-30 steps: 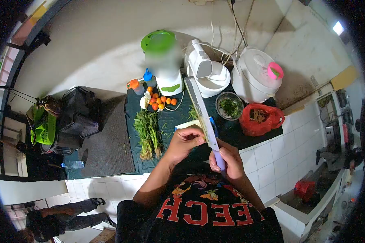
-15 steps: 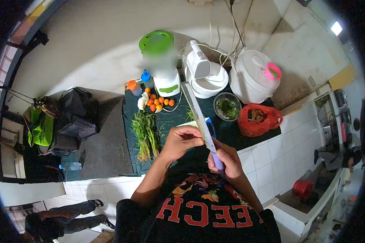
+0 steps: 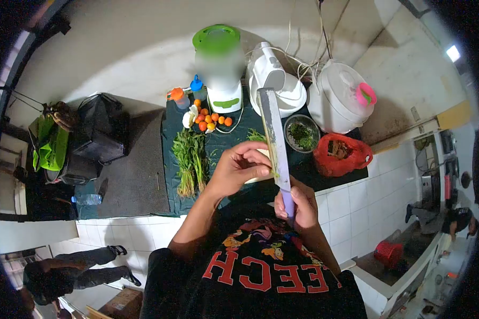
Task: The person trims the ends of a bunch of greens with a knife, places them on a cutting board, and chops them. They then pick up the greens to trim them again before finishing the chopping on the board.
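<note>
My right hand [image 3: 300,204] is closed around the purple handle of a knife [image 3: 275,127], whose broad blade points up and away from me. Chopped green bits cling to the blade. At the blade's left edge, my left hand [image 3: 243,169] has thumb and bent fingers closed on its lower part; some fingertips are hidden behind it. A pale cutting board [image 3: 256,179] shows partly beneath my hands, with cut greens [image 3: 255,135] just beyond. Right of the blade stands a bowl of chopped greens [image 3: 302,134]. A bunch of rooted leafy greens [image 3: 190,162] lies to the left.
Small tomatoes [image 3: 212,121] lie before a green-and-white appliance [image 3: 226,98]. Behind are a white stand mixer [image 3: 269,69] and a large white container [image 3: 339,98]. A red plastic bag [image 3: 341,159] is at right, a water bottle [image 3: 88,199] at left. Other people stand at both sides.
The view has shifted slightly. The knife blade stands more upright, its flat turned more toward me. My left fingers have loosened a little and stay at the blade's lower edge.
</note>
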Demonstrator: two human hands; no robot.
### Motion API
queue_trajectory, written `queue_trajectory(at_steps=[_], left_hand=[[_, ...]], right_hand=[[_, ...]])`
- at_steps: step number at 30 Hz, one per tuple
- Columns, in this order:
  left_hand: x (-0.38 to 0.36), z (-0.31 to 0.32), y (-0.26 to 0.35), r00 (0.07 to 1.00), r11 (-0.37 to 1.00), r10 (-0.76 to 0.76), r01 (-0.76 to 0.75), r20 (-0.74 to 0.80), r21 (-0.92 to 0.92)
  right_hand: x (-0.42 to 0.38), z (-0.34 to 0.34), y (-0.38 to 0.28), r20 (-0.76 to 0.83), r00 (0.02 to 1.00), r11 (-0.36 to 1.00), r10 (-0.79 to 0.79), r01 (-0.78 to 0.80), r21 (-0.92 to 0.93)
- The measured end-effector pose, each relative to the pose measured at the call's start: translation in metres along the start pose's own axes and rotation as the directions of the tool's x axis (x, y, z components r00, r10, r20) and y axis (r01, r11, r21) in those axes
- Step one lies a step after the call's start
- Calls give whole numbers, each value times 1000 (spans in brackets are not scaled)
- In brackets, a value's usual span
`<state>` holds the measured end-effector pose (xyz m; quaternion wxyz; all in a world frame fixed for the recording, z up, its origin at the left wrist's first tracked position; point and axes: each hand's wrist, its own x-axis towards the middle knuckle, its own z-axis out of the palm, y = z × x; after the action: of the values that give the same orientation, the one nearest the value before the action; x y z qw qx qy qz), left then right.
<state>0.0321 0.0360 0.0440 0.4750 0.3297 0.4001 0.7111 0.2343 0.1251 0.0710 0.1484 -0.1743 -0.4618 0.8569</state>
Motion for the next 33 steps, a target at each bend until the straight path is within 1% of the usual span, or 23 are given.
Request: queue_trajectory(at_steps=[1, 3, 5, 7, 11, 13, 14, 16, 17, 21, 23, 26, 28, 29, 31, 33], left_hand=[[0, -1, 0, 1000, 998, 7, -7, 5, 56], [-2, -1, -2, 1000, 998, -4, 5, -5, 61], [-3, 0, -6, 1000, 998, -14, 15, -12, 65], [-4, 2, -11, 999, 999, 6, -5, -32, 34], [-5, 3, -14, 1000, 998, 3, -2, -23, 58], [-5, 6, -14, 998, 996, 61, -62, -17, -69], [-4, 7, -12, 998, 996, 61, -61, -12, -68], [-3, 6, -10, 999, 998, -12, 10, -39, -61], [-3, 4, -11, 999, 998, -7, 5, -36, -63], [-4, -4, -20, 999, 999, -33, 33, 3, -29], [-3, -5, -20, 999, 999, -33, 33, 29, -16], [-2, -4, -24, 998, 999, -46, 47, 37, -24], [0, -6, -26, 999, 999, -17, 15, 43, 29], [0, -5, -26, 999, 1000, -16, 15, 47, 27], [1, -1, -24, 1000, 998, 3, -1, 20, -64], [2, -5, -28, 999, 999, -7, 9, 38, -53]], right_hand=[[0, 0, 0, -3, 1000, 1000, 9, -9, 20], [-1, 0, 1, -7, 1000, 999, 20, -20, 42], [-1, -2, 4, 6, 1000, 999, -6, 6, 53], [-2, -2, 5, -3, 1000, 999, -9, 9, 45], [-4, -1, 5, -11, 1000, 999, -11, 12, 36], [-6, 0, 6, -9, 1000, 998, -14, 14, 60], [-7, 0, 5, -1, 1000, 997, -14, 14, 78], [-7, -1, 7, -4, 1000, 997, -19, 20, 80], [-7, -3, 7, -3, 1000, 996, -22, 23, 82], [-9, -2, 8, -2, 1000, 998, -16, 16, 69], [-9, 2, 9, -11, 999, 998, -43, 42, -40], [-9, 1, 11, -34, 999, 1000, -28, 28, -14], [-10, -1, 15, -49, 998, 998, -48, 46, -35], [-11, -2, 16, -59, 996, 996, -67, 64, -56], [-12, 0, 15, -86, 994, 997, -69, 66, -40], [-11, -1, 13, -112, 991, 997, -69, 66, -27]])
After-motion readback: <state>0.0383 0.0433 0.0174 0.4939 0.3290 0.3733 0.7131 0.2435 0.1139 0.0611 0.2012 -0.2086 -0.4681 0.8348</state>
